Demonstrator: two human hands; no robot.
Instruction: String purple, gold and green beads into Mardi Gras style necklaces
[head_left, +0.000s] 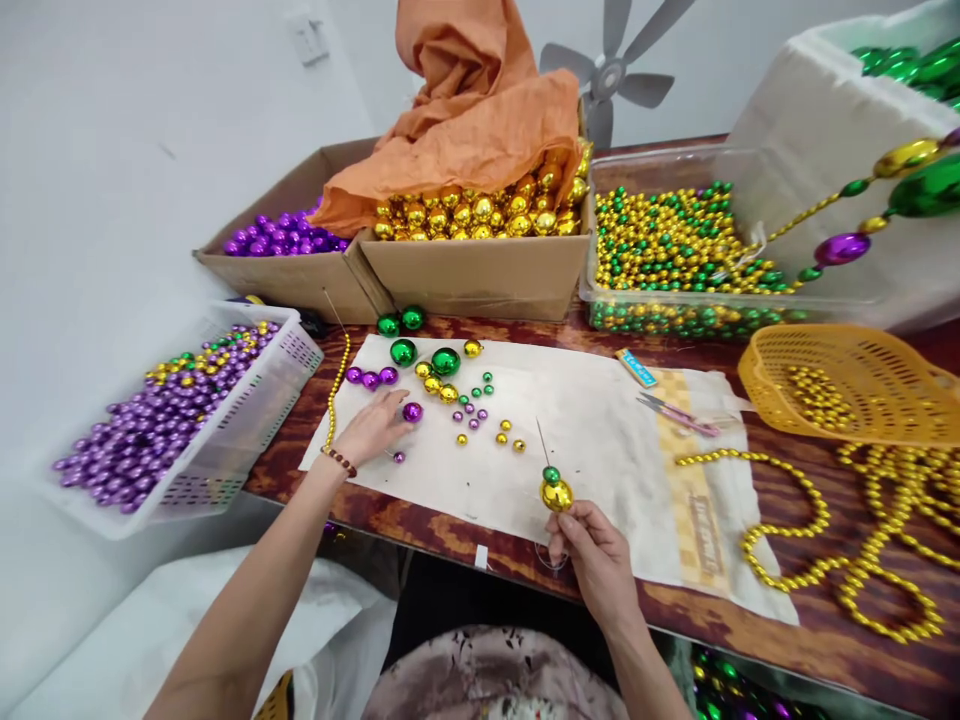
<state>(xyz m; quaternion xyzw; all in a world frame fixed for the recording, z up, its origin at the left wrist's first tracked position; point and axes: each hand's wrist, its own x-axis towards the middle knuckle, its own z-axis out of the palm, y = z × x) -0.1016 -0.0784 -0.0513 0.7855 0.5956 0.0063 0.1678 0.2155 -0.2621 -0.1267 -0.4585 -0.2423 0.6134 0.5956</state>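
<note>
My right hand (592, 550) pinches a long beading needle (543, 442) at its lower end, the tip pointing up. A small green bead (551, 475) and a large gold bead (556, 495) are threaded on it, the gold one against my fingertips. Thin clear thread (551, 560) loops below that hand. My left hand (373, 428) lies over the white cloth (592, 400) with its fingers stretched out, right beside a purple bead (412, 411); whether they touch I cannot tell. Purple, green and gold loose beads lie in small groups around it.
Cardboard boxes (472, 275) of purple and gold balls stand behind. A white basket (255, 400) is at left, a clear bin (720, 305) and an orange basket (885, 390) at right. Scissors (679, 412) and gold bead strands (817, 500) lie on the right side.
</note>
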